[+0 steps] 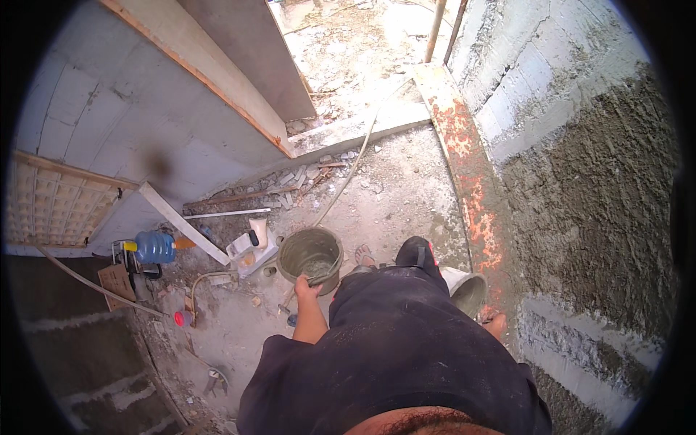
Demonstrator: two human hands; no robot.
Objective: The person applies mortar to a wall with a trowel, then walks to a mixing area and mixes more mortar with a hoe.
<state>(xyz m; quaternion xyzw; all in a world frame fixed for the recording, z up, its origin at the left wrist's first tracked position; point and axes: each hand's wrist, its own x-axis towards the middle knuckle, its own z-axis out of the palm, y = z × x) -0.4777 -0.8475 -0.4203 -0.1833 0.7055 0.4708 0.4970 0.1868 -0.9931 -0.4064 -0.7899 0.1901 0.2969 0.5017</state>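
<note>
My left hand [307,287] is closed on the near rim of a dark grey bucket [290,255], which has wet-looking grey residue inside. A pale hose [354,168] runs from the doorway to this bucket's far rim. On my right, a second bucket [471,291], whitish outside and grey inside, leans beside my leg with its mouth turned to the right. My right hand [496,325] is at the near edge of this second bucket, beside a mortar-stained board. Its fingers look curled, but my dark clothing and the bucket partly cover what they grip.
Freshly mortared wall [594,188] rises on the right, with the long orange-stained board [464,159] along its foot. Rubble [312,177] lies by the doorway. At left are a blue water jug [154,247], a white boot [259,230], a leaning plank [185,225] and a cardboard box [116,284].
</note>
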